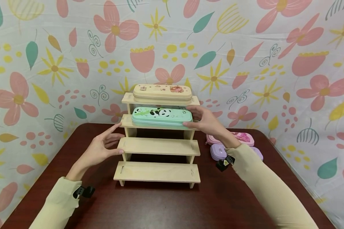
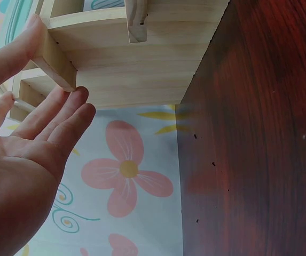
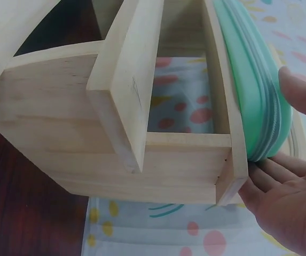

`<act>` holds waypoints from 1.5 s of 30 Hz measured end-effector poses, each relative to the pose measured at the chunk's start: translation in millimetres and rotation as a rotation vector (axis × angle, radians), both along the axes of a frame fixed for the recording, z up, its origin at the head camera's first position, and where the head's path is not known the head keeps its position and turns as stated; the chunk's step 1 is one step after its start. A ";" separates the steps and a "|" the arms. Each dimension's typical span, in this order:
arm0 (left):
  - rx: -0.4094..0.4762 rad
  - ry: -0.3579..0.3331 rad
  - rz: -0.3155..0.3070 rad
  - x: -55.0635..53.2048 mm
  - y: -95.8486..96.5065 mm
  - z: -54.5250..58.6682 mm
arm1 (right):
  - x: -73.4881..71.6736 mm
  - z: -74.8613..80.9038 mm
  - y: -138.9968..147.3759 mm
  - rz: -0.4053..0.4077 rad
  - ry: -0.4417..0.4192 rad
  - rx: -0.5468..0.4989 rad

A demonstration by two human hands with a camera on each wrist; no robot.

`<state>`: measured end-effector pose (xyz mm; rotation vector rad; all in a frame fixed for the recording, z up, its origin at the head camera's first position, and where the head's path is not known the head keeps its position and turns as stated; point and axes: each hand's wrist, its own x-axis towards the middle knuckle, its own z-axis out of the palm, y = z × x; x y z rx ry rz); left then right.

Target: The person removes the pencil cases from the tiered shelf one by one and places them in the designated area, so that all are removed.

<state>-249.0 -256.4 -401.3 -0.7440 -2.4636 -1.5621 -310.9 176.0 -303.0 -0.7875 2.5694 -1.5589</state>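
Observation:
A stepped wooden stand [image 1: 160, 145] rises in several tiers. My left hand [image 1: 101, 149] holds its left side, thumb at the front corner of one step and fingers at that step's back corner; the wooden step end [image 2: 55, 61] lies between them in the left wrist view. On the second tier from the top lies a mint-green pencil case [image 1: 160, 116] with pandas. My right hand [image 1: 204, 121] grips its right end, thumb at the front and fingers behind. The right wrist view shows the thumb against the zipped green case [image 3: 254, 96], with fingers at its end.
A cream pencil case [image 1: 160, 92] lies on the top tier. Right of the stand, partly behind the right forearm, are a pink case [image 1: 245, 137] and a purple case [image 1: 217, 152] on the dark table [image 1: 160, 206]. A flower-patterned cloth [image 1: 172, 47] hangs behind.

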 end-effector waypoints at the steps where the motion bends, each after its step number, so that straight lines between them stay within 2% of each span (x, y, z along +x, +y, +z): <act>1: 0.000 -0.001 0.001 0.2 0.0 0.0 | -1.0 -0.3 -1.4 0.007 -0.006 -0.008; 14: -0.002 -0.003 0.000 0.7 -0.1 0.2 | -5.4 0.7 -2.1 0.017 -0.039 -0.010; 27: -0.007 0.007 0.001 0.1 -0.1 -0.5 | -11.5 -0.2 -0.7 0.077 -0.075 -0.025; 39: -0.012 0.011 0.002 -0.2 -0.7 -0.5 | -11.0 1.2 -4.0 0.069 -0.102 -0.020; 45: -0.002 0.011 -0.004 -0.3 -0.6 -0.4 | -9.4 -1.5 -4.1 0.053 -0.107 -0.058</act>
